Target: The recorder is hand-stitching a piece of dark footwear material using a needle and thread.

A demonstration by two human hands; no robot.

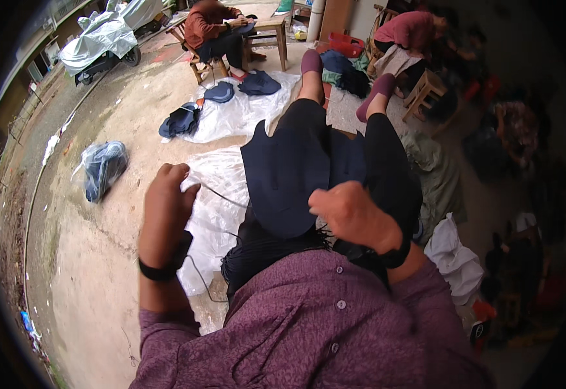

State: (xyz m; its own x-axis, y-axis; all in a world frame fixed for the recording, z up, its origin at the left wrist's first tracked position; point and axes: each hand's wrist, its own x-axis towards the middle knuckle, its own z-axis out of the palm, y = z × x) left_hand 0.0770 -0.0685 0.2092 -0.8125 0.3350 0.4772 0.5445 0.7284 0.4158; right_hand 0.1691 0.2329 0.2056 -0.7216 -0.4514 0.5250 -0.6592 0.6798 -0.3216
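Observation:
My left hand [169,207] is raised left of my lap, fingers pinched together at the end of a thin dark cord [223,195]. That cord runs down toward my lap. My right hand [354,217] is closed above the right edge of a navy fabric piece [283,175]; whatever its fingers hold is hidden. The piece lies flat over my thighs, rounded at the near end and pointed at the far corners. A second navy piece [348,159] lies beside it. A bundle of black cords [257,259] rests on my lap, with loose strands hanging to the left.
Clear plastic sheeting [215,175] covers the ground at my left. Farther off, several navy pieces [219,92] lie on more sheeting. A plastic-wrapped bundle [103,170] sits at left. People work beside a wooden table [268,27] and a stool [425,91]. White cloth [453,253] lies right.

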